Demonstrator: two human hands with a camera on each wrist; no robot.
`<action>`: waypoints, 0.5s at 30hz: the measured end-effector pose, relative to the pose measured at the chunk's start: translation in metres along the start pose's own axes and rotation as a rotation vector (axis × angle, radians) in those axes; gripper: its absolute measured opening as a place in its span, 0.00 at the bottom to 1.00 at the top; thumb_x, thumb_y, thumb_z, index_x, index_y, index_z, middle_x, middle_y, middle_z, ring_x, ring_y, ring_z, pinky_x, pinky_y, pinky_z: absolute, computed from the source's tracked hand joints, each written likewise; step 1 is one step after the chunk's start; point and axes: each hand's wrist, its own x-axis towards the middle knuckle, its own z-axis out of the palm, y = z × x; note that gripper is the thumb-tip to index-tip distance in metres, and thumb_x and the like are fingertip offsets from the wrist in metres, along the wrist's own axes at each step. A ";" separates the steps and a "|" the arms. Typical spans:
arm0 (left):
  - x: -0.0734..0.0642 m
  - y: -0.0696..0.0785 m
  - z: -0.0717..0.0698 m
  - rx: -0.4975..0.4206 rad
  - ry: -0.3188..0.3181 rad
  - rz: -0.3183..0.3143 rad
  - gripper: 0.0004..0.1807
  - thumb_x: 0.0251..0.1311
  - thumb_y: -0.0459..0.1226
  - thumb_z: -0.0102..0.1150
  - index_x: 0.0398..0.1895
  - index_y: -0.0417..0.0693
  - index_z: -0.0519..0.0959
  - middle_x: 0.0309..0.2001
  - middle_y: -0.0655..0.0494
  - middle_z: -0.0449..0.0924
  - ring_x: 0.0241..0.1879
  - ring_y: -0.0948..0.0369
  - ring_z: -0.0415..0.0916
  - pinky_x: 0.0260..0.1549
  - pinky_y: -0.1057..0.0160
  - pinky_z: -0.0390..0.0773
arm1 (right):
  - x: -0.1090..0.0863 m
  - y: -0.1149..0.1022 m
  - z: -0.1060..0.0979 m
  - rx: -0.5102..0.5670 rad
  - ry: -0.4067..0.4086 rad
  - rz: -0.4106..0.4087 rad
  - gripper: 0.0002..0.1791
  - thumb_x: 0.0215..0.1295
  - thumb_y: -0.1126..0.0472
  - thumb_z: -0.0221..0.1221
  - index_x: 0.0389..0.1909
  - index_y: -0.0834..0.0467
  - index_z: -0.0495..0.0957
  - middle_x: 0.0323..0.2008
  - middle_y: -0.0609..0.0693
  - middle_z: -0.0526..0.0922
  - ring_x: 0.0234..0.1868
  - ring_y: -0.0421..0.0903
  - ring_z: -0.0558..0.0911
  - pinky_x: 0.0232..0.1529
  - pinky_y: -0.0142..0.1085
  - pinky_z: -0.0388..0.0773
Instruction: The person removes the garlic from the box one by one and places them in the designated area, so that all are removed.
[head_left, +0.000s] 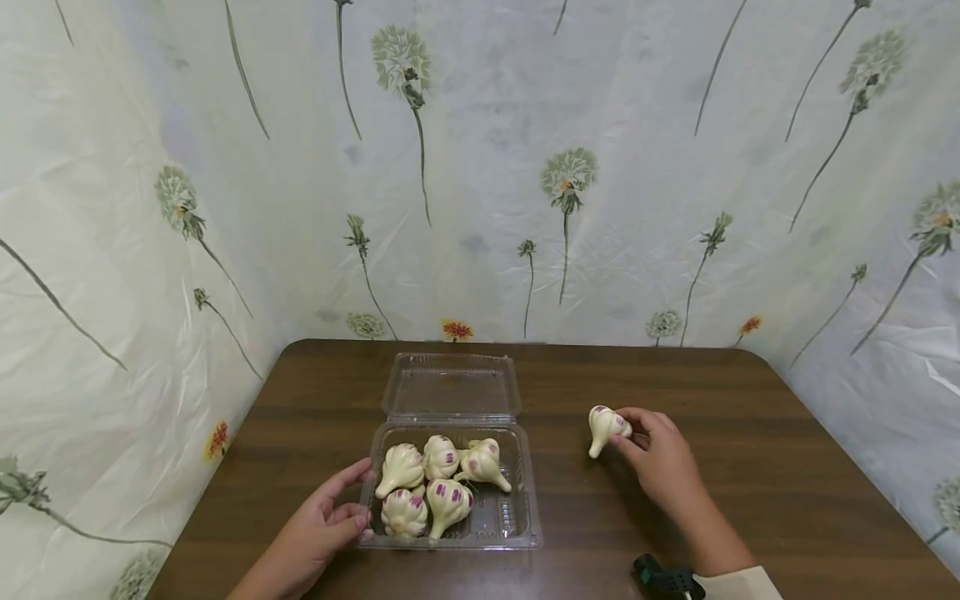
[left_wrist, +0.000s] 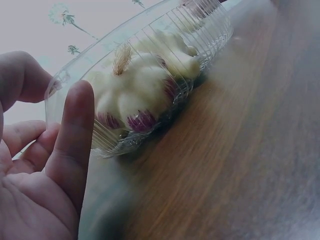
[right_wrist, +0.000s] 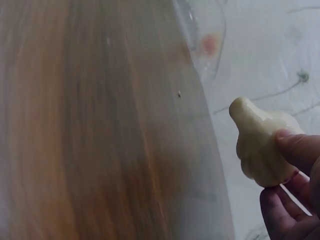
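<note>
A clear plastic clamshell box (head_left: pixel 525 517) lies on the table with its lid (head_left: pixel 452 387) folded back. Several garlic bulbs (head_left: pixel 450 502), cream with purple marks, sit inside it. My left hand (head_left: pixel 322 521) holds the box by its left side; up close in the left wrist view, thumb and fingers (left_wrist: pixel 75 115) are at its corner. Off to the right, my right hand (head_left: pixel 660 454) pinches another garlic bulb (head_left: pixel 606 427) above the table, its stem pointing down. The right wrist view shows thumb and fingertips on that bulb (right_wrist: pixel 262 145).
The dark wooden table (head_left: pixel 750 467) has rounded far corners. A pale curtain (head_left: pixel 480 167) printed with dandelions stands behind it and at both sides. Near the right wrist is a black strapped device (head_left: pixel 666 579), beside a light sleeve (head_left: pixel 738 583).
</note>
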 end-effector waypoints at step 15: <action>0.001 0.003 0.001 0.003 0.011 -0.041 0.45 0.72 0.27 0.57 0.84 0.36 0.44 0.77 0.34 0.41 0.46 0.67 0.75 0.44 0.72 0.81 | -0.001 0.020 -0.018 -0.087 -0.034 0.086 0.23 0.74 0.56 0.65 0.62 0.66 0.77 0.57 0.65 0.76 0.60 0.61 0.78 0.58 0.53 0.83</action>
